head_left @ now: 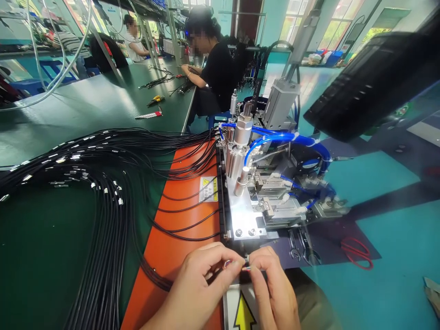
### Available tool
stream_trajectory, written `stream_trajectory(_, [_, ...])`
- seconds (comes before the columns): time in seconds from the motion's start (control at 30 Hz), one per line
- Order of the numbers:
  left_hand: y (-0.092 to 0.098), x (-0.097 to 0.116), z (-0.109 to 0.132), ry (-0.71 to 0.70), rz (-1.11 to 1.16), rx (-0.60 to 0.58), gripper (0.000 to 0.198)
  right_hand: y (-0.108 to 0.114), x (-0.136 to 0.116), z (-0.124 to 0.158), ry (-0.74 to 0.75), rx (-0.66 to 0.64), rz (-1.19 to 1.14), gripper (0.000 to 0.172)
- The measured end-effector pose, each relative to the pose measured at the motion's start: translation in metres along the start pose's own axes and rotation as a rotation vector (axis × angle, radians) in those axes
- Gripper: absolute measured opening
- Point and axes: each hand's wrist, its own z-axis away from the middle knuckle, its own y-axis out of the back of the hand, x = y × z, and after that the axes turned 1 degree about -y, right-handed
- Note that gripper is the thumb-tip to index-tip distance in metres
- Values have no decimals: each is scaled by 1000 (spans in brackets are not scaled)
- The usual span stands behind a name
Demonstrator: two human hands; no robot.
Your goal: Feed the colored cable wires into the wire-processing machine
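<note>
Low in front of the machine, my left hand [208, 270] is closed in a pinch on a black cable's end. Thin coloured wires [246, 269] show at that end, between the fingertips of both hands. My right hand [273, 284] pinches these wires from the other side, its fingertips almost touching the left ones. Black cables [156, 276] run over the orange plate [192, 220] towards my left hand and pass out of sight beneath it. Just beyond my hands stands the metal machine [240, 211], with several other black cables reaching into its left side.
A large bundle of black cables [106, 247] with silvery tips lies on the green table [34, 261]. Wrenches [302, 245] and red scissors [357, 252] lie to the right. Yellow-handled pliers [156, 100] lie further back. A co-worker in black [220, 68] sits at the table's edge.
</note>
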Motion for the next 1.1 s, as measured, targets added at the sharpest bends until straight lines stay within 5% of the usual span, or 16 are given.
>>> stream_trajectory(0.2, [12, -5, -12, 66, -147, -105, 21, 12, 39, -4, 153, -71, 81, 20])
stream_trajectory(0.53, [14, -21, -12, -100, -426, -129, 10, 2, 63, 3, 184, -81, 121, 19])
stream_trajectory(0.7, [14, -17, -10, -338, -820, -250, 31, 2, 55, 3, 76, -89, 85, 18])
stream_trajectory(0.83, [9, -24, -10, -503, -1202, -239, 45, 0, 47, 4, -45, -60, 70, 16])
stream_trajectory(1.1, [5, -28, -10, -538, -1245, -212, 47, 7, 37, -5, -194, -163, 129, 19])
